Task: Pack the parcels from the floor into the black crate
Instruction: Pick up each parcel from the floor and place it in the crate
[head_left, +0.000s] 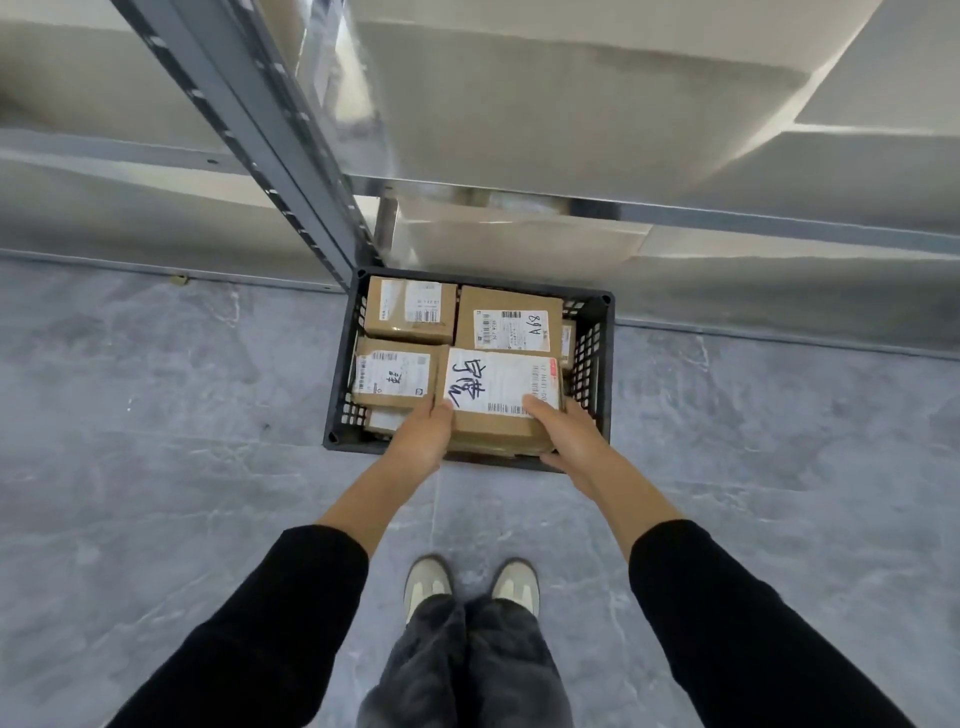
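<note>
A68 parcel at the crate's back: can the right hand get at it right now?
Probably not yet: the right hand and left hand both grip the front parcel. The A68 parcel lies just beyond it, top uncovered, so the way looks free once the hand lets go.

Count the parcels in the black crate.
6: back-left parcel, back-right parcel, middle-left parcel, front-right parcel held by left hand and right hand, right-wall sliver, front-left sliver; others possibly hidden.

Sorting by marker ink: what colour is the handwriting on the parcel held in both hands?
Black marker on the white label of the parcel; head view.
</note>
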